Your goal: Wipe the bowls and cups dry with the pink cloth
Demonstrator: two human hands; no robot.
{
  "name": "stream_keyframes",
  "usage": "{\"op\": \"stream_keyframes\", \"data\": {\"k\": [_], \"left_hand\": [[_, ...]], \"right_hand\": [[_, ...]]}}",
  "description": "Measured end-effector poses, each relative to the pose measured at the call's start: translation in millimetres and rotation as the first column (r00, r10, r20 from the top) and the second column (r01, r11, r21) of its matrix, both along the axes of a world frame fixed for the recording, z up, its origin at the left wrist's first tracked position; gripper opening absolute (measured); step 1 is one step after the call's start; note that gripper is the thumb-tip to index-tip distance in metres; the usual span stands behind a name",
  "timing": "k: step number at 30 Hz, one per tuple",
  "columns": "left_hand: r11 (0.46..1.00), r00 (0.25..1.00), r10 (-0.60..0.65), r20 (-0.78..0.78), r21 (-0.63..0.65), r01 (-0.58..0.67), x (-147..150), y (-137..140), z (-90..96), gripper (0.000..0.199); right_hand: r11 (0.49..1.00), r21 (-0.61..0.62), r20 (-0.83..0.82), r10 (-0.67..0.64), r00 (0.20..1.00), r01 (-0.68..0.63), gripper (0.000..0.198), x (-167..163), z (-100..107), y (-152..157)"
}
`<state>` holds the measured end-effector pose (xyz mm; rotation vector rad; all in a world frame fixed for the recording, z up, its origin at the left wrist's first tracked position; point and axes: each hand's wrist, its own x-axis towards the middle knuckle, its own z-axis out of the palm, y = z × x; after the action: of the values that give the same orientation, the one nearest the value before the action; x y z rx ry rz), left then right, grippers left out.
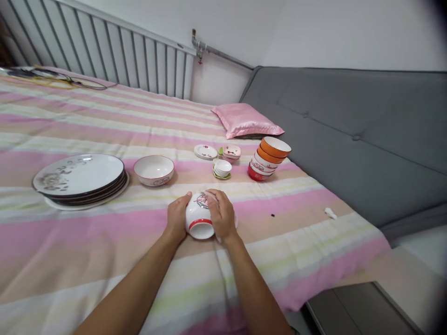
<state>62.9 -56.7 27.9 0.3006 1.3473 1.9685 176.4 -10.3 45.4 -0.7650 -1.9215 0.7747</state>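
Observation:
A white bowl [195,213] with a red ring round its foot and a printed picture on its side is tipped over, its base turned toward me. My left hand [177,216] is closed on its left side, thumb along the top. My right hand [223,217] grips the bowl from the right, with fingers over the printed side. Something pale shows just past the right wrist; I cannot make out what it is. Beyond my hands stands another white bowl [153,168] with a red rim, upright on the striped bedsheet [139,251].
To the left lies a stack of plates [87,174]. Small plates [205,151], little square dishes [231,151] and small cups [222,167] sit farther back. A leaning bowl stack [268,158] is at right, near a pink pillow [246,118] and the grey headboard [349,116]. Cables [59,77] lie far left.

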Motion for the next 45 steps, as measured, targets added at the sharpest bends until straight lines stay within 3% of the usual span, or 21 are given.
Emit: {"op": "stream_keyframes", "data": {"k": [5,9,16,25,31,36,41,45], "left_hand": [[1.000,0.994,0.005,0.111,0.019,-0.007,0,8,-3.8,0.032],[0.997,0.982,0.072,0.172,0.012,-0.075,-2,14,-7.7,0.031],[0.971,0.960,0.233,0.155,-0.087,-0.222,-8,24,-15.9,0.018],[0.925,0.970,0.238,0.044,-0.316,-0.212,-14,26,-19.7,0.026],[0.899,0.983,0.172,0.060,-0.417,-0.132,-9,11,-7.6,0.030],[0.909,0.991,0.096,0.095,-0.413,-0.048,12,-20,9.1,0.033],[0.913,0.985,-0.127,0.117,-0.373,0.162,34,-62,26.3,0.031],[0.840,0.955,-0.294,0.039,-0.467,0.278,24,-94,40.0,0.024]], "right_hand": [[0.990,-0.144,-0.221,-0.032,0.975,0.000,0.039,-1,-32,4],[0.980,-0.190,-0.185,-0.101,0.978,0.066,0.045,0,-46,2],[0.993,-0.053,0.034,-0.106,0.994,0.108,0.051,1,-51,-6],[0.987,0.057,0.132,-0.159,0.978,0.152,0.051,4,-48,-15],[0.976,0.048,0.242,-0.218,0.945,0.213,0.050,13,-46,-32],[0.967,0.014,0.269,-0.250,0.930,0.256,0.047,27,-42,-48],[0.970,0.023,0.262,-0.239,0.935,0.241,0.046,42,-41,-61],[0.979,0.045,0.241,-0.204,0.949,0.199,0.046,47,-43,-64]]}}
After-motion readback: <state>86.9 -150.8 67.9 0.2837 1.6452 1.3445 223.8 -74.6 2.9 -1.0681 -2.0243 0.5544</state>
